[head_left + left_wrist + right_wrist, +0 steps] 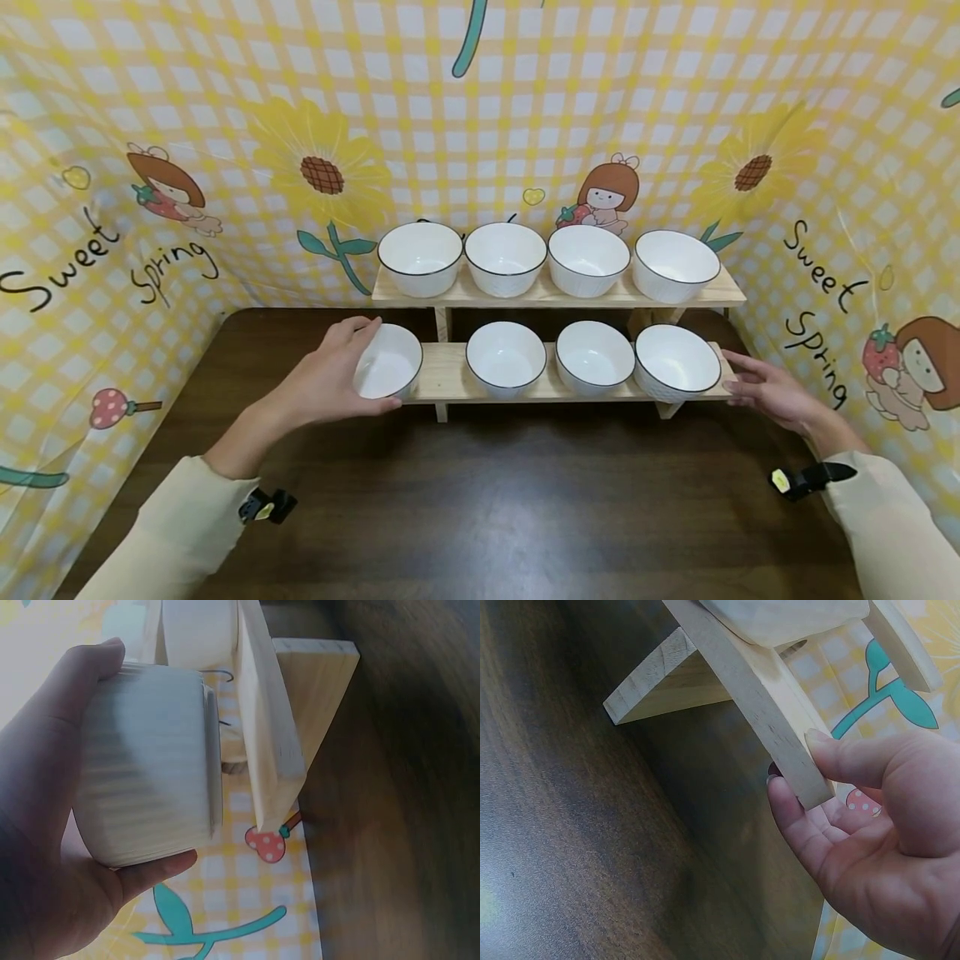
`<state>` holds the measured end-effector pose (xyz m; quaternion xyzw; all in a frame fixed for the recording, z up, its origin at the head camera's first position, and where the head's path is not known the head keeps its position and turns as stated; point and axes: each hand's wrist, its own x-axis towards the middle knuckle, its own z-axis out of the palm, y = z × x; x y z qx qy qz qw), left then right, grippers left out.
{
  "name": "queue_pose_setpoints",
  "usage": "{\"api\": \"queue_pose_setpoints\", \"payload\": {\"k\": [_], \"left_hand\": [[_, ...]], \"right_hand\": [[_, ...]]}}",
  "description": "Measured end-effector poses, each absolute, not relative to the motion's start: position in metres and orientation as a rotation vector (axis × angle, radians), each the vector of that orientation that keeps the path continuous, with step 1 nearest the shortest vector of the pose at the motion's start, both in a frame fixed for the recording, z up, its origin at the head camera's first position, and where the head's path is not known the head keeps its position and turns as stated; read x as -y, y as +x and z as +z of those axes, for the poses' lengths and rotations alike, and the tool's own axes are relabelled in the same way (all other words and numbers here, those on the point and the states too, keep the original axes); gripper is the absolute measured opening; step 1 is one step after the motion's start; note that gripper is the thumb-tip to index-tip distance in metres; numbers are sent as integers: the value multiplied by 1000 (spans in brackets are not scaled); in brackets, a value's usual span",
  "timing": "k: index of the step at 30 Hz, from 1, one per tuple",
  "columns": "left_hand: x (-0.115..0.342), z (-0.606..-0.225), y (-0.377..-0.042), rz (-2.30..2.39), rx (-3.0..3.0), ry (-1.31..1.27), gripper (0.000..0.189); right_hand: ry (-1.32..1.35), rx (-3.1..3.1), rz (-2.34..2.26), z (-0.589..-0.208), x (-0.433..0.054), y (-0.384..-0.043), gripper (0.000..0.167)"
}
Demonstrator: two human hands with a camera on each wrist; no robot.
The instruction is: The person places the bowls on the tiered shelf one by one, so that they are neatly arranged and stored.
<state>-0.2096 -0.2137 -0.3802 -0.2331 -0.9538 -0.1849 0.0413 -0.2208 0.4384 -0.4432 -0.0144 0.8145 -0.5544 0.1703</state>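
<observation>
My left hand (324,377) grips a white ribbed bowl (390,362) with a dark rim at the left end of the lower plank. In the left wrist view, thumb and fingers go round the bowl (150,757), and a narrow gap shows between its base and the plank (274,742). With my right hand (776,393) I pinch the right end of that lower plank (784,735), thumb on top and fingers beneath. Three more white bowls stand along the lower plank, in the middle (506,358), beside it (595,358), and at the right (677,360).
The wooden two-tier rack carries several matching bowls on its upper plank (551,293). It stands on a dark wooden table (480,500). Yellow checked cloth (465,125) with printed flowers and figures hangs behind and at both sides.
</observation>
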Motion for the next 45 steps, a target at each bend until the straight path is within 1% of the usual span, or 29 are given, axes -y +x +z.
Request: {"api": "queue_pose_setpoints", "payload": {"k": [12, 25, 45], "left_hand": [[190, -386, -221, -595, 2920, -754, 120], [172, -394, -229, -636, 2924, -785, 118], [167, -403, -239, -625, 2955, -778, 119]], "right_hand": [[-76, -2301, -1610, -443, -437, -220, 77], [-77, -2297, -1615, -444, -438, -220, 77], [-61, -2307, -1596, -444, -440, -221, 77]]}}
